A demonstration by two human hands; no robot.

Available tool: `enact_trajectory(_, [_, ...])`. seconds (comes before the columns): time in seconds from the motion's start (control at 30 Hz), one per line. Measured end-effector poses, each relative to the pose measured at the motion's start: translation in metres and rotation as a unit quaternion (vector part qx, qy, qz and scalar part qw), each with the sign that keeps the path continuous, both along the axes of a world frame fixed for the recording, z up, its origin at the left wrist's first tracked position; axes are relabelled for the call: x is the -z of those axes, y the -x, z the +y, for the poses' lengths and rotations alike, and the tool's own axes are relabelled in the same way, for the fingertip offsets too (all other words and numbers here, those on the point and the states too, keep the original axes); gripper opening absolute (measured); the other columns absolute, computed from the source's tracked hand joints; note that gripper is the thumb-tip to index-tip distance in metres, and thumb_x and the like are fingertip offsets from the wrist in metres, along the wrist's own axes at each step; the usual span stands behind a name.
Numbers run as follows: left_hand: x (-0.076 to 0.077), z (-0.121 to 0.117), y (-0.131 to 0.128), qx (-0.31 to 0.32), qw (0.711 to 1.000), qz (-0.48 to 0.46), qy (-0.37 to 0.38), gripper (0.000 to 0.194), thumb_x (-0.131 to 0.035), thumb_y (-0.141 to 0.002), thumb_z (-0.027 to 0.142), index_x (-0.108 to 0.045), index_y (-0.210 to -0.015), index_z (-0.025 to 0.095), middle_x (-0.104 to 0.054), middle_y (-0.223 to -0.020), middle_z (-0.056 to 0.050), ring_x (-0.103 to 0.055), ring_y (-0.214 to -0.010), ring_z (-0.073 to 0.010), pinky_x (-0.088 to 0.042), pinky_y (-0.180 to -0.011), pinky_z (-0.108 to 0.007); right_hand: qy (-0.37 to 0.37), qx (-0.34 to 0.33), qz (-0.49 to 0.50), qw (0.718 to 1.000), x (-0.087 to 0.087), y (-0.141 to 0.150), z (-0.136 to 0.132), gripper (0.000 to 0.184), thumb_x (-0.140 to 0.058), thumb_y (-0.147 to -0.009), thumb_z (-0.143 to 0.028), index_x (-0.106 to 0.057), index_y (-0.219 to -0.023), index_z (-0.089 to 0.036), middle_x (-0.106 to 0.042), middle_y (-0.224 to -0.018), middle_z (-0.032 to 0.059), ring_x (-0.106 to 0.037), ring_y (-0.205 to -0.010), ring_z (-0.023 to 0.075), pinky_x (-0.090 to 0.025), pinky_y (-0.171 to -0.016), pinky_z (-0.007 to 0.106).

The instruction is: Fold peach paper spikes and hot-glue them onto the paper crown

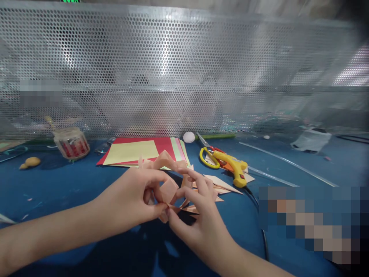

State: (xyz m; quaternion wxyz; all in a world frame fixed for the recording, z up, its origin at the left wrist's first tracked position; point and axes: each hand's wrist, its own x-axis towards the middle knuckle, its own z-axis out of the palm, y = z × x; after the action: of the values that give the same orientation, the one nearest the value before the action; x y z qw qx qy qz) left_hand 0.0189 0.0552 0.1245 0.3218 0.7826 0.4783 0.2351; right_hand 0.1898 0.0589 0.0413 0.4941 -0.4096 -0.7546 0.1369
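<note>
Paper point(169, 189), peach-coloured and folded into a roughly ring-like form, is held in the head view above the blue table point(57, 184), between two bare hands. The left hand point(141, 194) pinches its near side between thumb and curled fingers. The right hand point(201, 204) holds it too, thumb tip close to that pinch, fingers spread along the right side; the two thumbs so near together probably keep the join steady, and the spread fingers seem to brace the curve. Pointed pieces point(220, 184) of like colour lie just beyond the right hand, seemingly for easy reach, as do the glue gun point(238, 173) and scissors point(209, 161). The coloured sheets point(129, 152) lie stacked farther back, presumably out of the way. As for containers, a clear jar point(72, 144) at left has red contents too blurred to name; what the plastic bag point(313, 140) at right holds, I cannot tell.
</note>
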Motion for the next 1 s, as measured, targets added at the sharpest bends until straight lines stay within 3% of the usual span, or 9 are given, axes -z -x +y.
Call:
enact_trajectory(0.23, [-0.0009,0.0047,0.0061,0.008,0.999,-0.002,0.033,0.011,-0.069,-0.072,0.012,-0.070,-0.081,0.018,-0.064,-0.066,0.007,-0.040,-0.050,-0.0051,-0.031,-0.045,-0.017,-0.020,0.000,-0.030,0.999,0.0020,0.0009,0.0019,0.005,-0.065,-0.072,-0.023,-0.065,-0.076,-0.027,-0.054,-0.134,0.0099,-0.050,-0.118,0.0367,-0.033,-0.095,0.064])
enact_trajectory(0.47, [-0.0023,0.0032,0.0036,0.022,0.999,-0.018,0.044,0.010,-0.069,-0.075,0.009,-0.068,-0.076,0.019,-0.057,-0.061,0.010,-0.035,-0.048,-0.0032,-0.025,-0.042,-0.016,-0.005,-0.027,-0.066,0.997,0.0066,-0.0058,0.0042,0.003,-0.067,-0.078,-0.025,-0.067,-0.078,-0.028,-0.050,-0.139,0.0081,-0.047,-0.123,0.0361,-0.034,-0.098,0.062])
enact_trajectory(0.63, [-0.0024,0.0053,0.0011,0.028,0.997,-0.030,0.060,0.006,-0.070,-0.076,0.012,-0.067,-0.075,0.018,-0.062,-0.069,0.007,-0.043,-0.054,-0.0044,-0.029,-0.045,-0.016,0.017,-0.044,-0.074,0.996,0.0059,-0.0077,0.0037,0.003,-0.065,-0.083,-0.027,-0.067,-0.081,-0.028,-0.049,-0.143,0.0069,-0.041,-0.133,0.0370,-0.034,-0.101,0.061])
enact_trajectory(0.83, [-0.0001,0.0030,0.0019,0.024,0.997,-0.040,0.062,0.005,-0.069,-0.079,0.013,-0.068,-0.077,0.018,-0.061,-0.066,0.008,-0.034,-0.049,-0.0031,-0.024,-0.044,-0.018,0.004,-0.025,-0.047,0.999,0.0037,-0.0017,0.0028,0.003,-0.064,-0.078,-0.024,-0.065,-0.079,-0.027,-0.053,-0.137,0.0098,-0.046,-0.125,0.0386,-0.031,-0.098,0.066])
enact_trajectory(1.0, [0.0036,0.0048,0.0034,0.027,0.997,-0.054,0.055,0.006,-0.071,-0.078,0.016,-0.068,-0.073,0.018,-0.066,-0.073,0.006,-0.037,-0.052,-0.0034,-0.027,-0.046,-0.017,-0.002,-0.003,-0.039,0.999,0.0062,0.0014,0.0027,0.011,-0.069,-0.070,-0.022,-0.064,-0.078,-0.027,-0.053,-0.136,0.0093,-0.047,-0.121,0.0382,-0.032,-0.097,0.065])
